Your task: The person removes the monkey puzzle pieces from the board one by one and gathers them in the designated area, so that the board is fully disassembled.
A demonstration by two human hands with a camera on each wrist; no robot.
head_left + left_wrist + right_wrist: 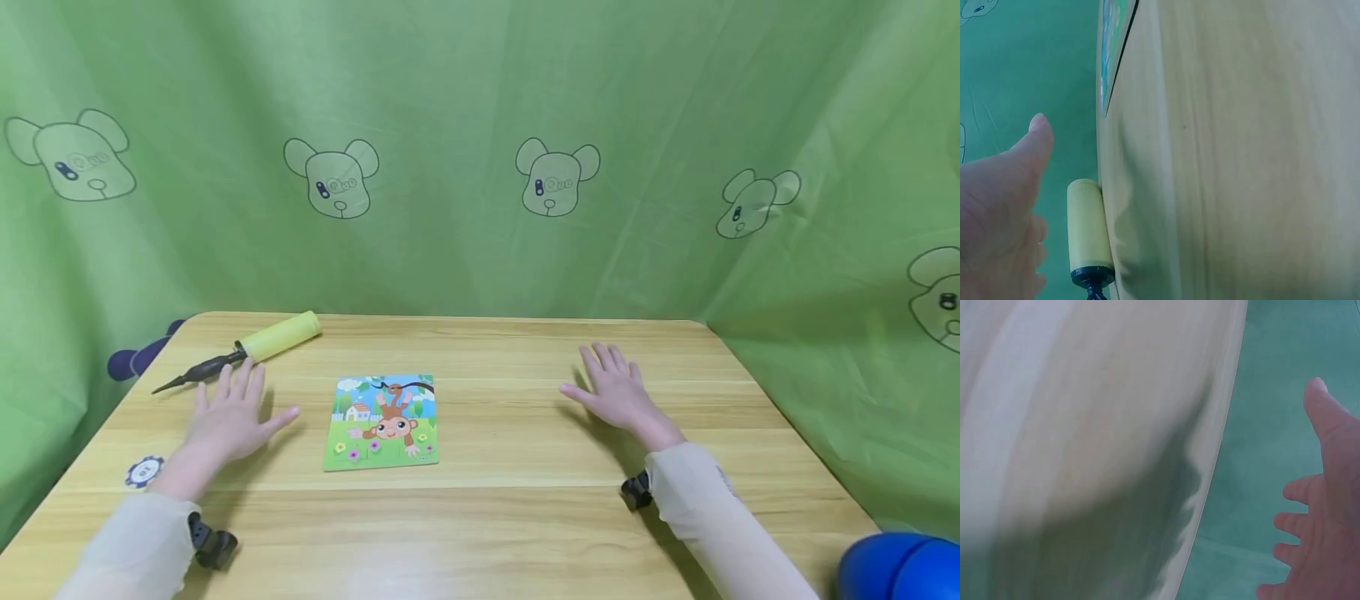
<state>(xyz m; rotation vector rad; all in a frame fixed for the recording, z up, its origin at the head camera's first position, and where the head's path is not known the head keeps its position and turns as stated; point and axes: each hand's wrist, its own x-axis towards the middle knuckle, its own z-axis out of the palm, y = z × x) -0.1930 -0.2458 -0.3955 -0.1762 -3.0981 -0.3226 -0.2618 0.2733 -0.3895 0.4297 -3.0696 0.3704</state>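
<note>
Left hand (228, 423): fingers straight, spread, holding nothing. Right hand (617, 398): same condition. The left wrist view shows the left hand raised off the table (510, 533), a gap harder to read from the head view. Only the head view shows the pump (281, 337) whole, plus the chip (145, 472). The pump lies far left, just beyond the left fingertips; long axis diagonal, nozzle (171, 385) toward near left. The board (382, 425) lies flat between the hands, sky edge away from the person.
</note>
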